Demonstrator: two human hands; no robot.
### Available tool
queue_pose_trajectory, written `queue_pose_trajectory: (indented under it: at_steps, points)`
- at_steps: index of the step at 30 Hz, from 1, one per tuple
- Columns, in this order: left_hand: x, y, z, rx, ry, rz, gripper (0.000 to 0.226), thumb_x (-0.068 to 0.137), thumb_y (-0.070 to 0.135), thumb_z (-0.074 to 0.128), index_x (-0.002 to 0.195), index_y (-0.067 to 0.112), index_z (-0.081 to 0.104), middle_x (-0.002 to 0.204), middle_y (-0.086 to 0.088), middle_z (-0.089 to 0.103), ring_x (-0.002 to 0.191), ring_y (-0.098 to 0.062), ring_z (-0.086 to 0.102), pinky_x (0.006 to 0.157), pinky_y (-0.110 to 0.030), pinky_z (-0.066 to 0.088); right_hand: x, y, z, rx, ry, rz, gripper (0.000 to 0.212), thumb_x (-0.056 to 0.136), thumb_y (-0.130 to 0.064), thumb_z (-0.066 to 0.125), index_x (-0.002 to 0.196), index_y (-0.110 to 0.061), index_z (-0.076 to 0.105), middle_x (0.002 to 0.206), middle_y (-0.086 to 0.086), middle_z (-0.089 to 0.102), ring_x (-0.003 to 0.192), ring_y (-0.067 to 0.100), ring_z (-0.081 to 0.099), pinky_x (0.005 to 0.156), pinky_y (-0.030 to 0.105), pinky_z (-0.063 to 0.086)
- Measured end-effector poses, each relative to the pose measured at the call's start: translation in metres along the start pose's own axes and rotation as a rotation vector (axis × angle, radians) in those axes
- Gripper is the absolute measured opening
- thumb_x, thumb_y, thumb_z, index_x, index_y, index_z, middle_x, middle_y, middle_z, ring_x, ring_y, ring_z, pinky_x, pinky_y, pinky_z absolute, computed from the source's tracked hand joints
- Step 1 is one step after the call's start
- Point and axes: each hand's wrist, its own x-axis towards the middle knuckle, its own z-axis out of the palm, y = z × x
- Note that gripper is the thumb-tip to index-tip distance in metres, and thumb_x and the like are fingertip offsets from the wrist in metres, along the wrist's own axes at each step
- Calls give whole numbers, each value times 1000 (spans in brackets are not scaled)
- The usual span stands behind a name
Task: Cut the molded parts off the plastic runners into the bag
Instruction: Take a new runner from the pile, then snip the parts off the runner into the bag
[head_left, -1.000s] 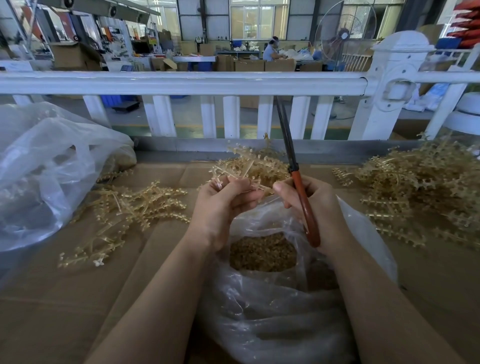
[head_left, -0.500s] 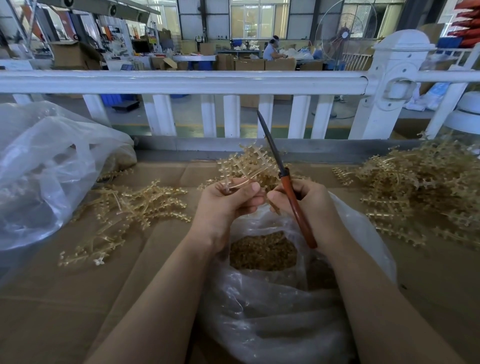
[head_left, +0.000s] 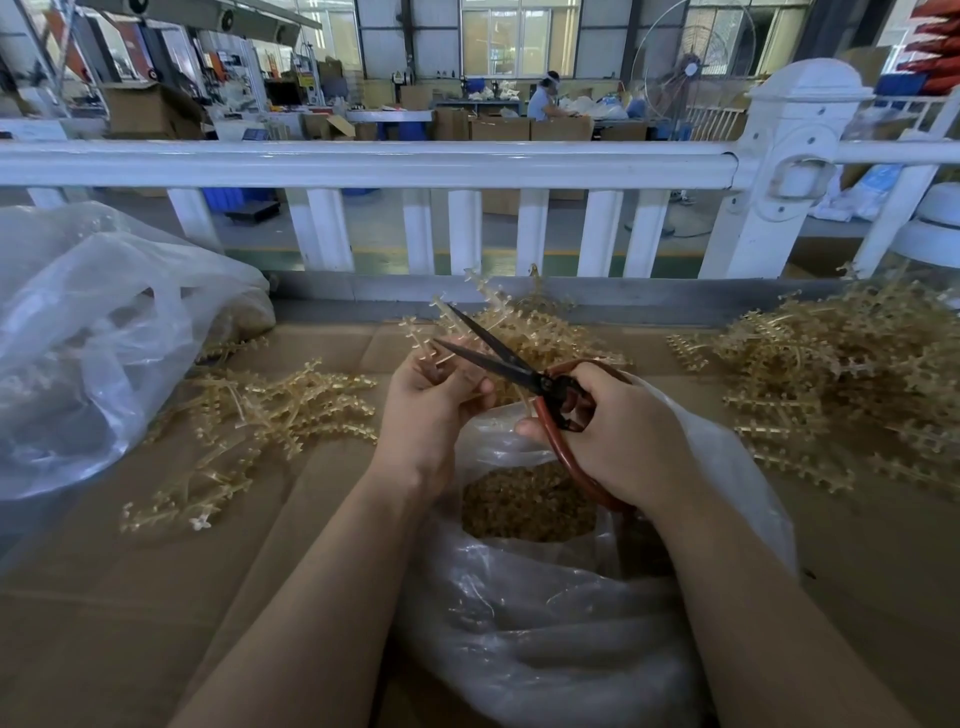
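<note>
From the head view, two bare hands work at centre frame over one open clear bag (head_left: 545, 623) in the lower middle, its mouth showing a heap of small tan cut parts (head_left: 527, 501). The left hand (head_left: 431, 410) has its grip pinched on one runner (head_left: 441, 332), whose toothed branches rise toward the upper middle. The right hand (head_left: 613, 431) has its grip wrapped around the red handles of one pair of scissors (head_left: 511, 364); the two dark blades are spread and point up-left, straddling the runner just above the left fingers. Three loose piles of runners lie on the cardboard-covered bench (head_left: 156, 597): one at left (head_left: 270, 410), one behind the hands (head_left: 540, 332), one at right (head_left: 841, 384). A second clear bag (head_left: 93, 332) slumps at the left edge. Compared with half a second ago, the blades have swung from nearly upright and shut to low, leftward and spread, and the right hand has turned outward.
</note>
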Motion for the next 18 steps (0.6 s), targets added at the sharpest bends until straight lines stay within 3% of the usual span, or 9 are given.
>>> queue_pose_trajectory:
  at_steps: [3, 7, 13, 18]
  points:
    - [0, 1, 1, -14, 35, 19, 20, 92, -13, 54, 106, 1, 52, 66, -6, 55, 57, -13, 53, 61, -26, 50, 0, -3, -1, 25, 6, 16, 60, 64, -90, 53, 94, -39, 56, 78, -27, 55, 82, -18, 50, 57, 4, 37]
    - [-2, 1, 0, 8, 17, 51, 24, 92, -14, 53, 103, 7, 53, 74, -7, 55, 61, -14, 53, 64, -24, 50, 0, -1, 1, 48, -11, 36, 61, 62, -88, 57, 97, -39, 56, 83, -28, 55, 78, -12, 50, 60, 6, 30]
    - [-1, 2, -3, 2, 5, 72, 28, 91, -15, 53, 99, 11, 55, 74, -3, 57, 62, -13, 55, 66, -23, 51, 2, 2, 4, 13, -16, 11, 70, 58, -96, 46, 93, -37, 54, 84, -23, 56, 80, -11, 50, 56, 6, 31]
    - [-1, 2, -3, 9, -16, 74, 30, 91, -17, 51, 97, 12, 55, 72, -3, 55, 63, -14, 54, 67, -23, 50, 2, 4, 4, 24, -23, 19, 67, 59, -95, 50, 93, -38, 54, 85, -24, 58, 80, -10, 51, 59, 7, 31]
